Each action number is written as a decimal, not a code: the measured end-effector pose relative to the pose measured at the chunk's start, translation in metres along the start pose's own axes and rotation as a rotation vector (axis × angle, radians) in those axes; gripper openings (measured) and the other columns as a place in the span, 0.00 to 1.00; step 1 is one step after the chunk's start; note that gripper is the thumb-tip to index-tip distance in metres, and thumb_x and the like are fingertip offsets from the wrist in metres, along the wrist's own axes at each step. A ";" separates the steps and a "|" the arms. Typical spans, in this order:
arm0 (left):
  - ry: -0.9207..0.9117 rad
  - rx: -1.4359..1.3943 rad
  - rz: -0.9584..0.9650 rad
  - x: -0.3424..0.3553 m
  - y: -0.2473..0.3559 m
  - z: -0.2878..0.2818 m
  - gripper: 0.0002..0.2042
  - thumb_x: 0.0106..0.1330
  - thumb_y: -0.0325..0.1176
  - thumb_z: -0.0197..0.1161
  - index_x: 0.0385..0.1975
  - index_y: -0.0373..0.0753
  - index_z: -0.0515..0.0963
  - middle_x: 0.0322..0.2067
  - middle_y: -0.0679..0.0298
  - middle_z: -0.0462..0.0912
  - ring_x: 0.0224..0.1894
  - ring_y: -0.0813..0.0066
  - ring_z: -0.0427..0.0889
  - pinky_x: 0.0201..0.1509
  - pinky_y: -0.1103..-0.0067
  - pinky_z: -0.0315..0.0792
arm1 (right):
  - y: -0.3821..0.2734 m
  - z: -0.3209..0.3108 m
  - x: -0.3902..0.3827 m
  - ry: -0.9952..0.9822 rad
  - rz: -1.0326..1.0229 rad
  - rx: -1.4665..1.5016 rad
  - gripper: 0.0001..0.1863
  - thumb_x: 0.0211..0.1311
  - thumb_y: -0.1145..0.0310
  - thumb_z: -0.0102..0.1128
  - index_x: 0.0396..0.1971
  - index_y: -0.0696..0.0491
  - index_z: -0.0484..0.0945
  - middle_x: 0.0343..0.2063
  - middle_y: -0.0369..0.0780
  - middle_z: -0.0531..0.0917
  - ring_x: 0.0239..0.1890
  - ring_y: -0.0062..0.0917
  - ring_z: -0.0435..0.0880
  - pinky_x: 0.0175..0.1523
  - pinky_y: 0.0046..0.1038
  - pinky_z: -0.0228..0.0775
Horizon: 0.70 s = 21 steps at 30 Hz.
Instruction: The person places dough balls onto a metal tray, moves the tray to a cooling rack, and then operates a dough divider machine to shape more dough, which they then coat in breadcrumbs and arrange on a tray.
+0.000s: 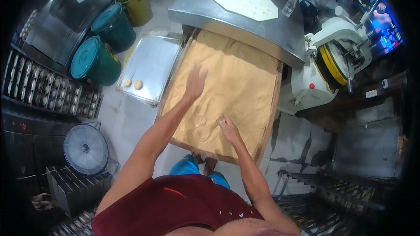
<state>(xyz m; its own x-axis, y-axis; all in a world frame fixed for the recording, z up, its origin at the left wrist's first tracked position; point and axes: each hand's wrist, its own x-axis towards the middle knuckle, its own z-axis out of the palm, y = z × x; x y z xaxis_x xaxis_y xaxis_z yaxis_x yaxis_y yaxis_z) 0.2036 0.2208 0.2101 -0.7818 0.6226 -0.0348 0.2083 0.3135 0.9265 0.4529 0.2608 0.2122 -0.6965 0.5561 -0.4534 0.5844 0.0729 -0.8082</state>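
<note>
A wide wooden drawer point(267, 126) is pulled out in front of me, spread with tan, fine crumbs point(245, 83) that look like breadcrumbs. Over the left part of the crumbs is my left hand point(196, 82), fingers stretched out and slightly blurred, with nothing seen in it. My right hand point(229, 130) is nearer me, at the crumbs, its fingers apart and holding nothing visible. Left of the drawer lies a shiny metal baking tray point(153, 65). Two round dough pieces, one pale ball point(127, 82) and another ball point(138, 85), sit at its near left corner.
Above the drawer is a steel table point(192, 8) bearing a white board point(240, 2) with pale pieces on it. A white machine point(323, 70) stands at right. Lidded green bins point(96, 61), a fan point(85, 148) and racks of moulds point(48, 89) line the left.
</note>
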 end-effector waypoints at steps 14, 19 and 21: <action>0.385 0.706 -0.208 -0.326 -0.169 -0.219 0.23 0.59 0.37 0.70 0.53 0.35 0.78 0.61 0.42 0.72 0.65 0.44 0.69 0.68 0.60 0.63 | -0.031 -0.073 -0.035 -0.297 -0.035 0.599 0.28 0.69 0.60 0.59 0.64 0.60 0.69 0.58 0.51 0.78 0.56 0.36 0.81 0.60 0.30 0.72; 0.085 0.441 -0.862 -0.464 -0.240 -0.275 0.27 0.63 0.48 0.65 0.54 0.32 0.78 0.50 0.43 0.82 0.56 0.49 0.80 0.62 0.65 0.71 | -0.020 -0.016 0.024 -0.163 -0.412 -0.982 0.30 0.65 0.54 0.62 0.61 0.58 0.72 0.57 0.51 0.78 0.52 0.42 0.82 0.58 0.37 0.74; -0.094 0.453 -0.948 -0.530 -0.272 -0.284 0.30 0.61 0.52 0.65 0.53 0.32 0.79 0.52 0.44 0.82 0.58 0.52 0.79 0.63 0.66 0.71 | -0.053 0.013 0.004 -0.197 -0.297 -0.473 0.32 0.62 0.53 0.64 0.60 0.58 0.73 0.53 0.51 0.81 0.53 0.44 0.81 0.60 0.39 0.71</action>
<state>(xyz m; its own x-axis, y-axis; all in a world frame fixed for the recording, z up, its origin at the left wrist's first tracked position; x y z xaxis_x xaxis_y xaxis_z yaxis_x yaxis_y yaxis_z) 0.3940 -0.3978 0.0834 -0.6951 0.0296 -0.7183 -0.2491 0.9274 0.2792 0.4133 0.2486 0.2486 -0.8964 0.2943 -0.3313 0.4431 0.5882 -0.6765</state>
